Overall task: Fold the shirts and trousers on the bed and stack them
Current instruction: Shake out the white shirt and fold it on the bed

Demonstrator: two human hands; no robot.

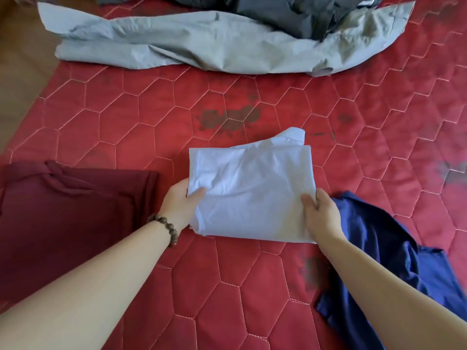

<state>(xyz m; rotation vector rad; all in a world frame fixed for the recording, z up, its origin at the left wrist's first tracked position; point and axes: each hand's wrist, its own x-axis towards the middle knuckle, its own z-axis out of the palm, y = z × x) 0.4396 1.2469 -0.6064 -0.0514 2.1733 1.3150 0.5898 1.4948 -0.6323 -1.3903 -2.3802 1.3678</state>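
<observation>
White shirt [251, 190] pinched by both hands (maroon [73, 210], blue garments [379, 248] flanking).

Five garments lie on one red quilted bed [156, 117]: one folded white garment [250, 190], one folded maroon shirt [70, 210], one crumpled blue garment [379, 248], one spread light grey garment [202, 44] and one dark grey heap [278, 11]. Two bare hands show, and one beaded bracelet [164, 227].

white folded shirt [250, 190] at centre; maroon garment [68, 213] at 9 o'clock; blue garment [374, 238] at 4; red hexagon-quilted bed [151, 117].
</observation>
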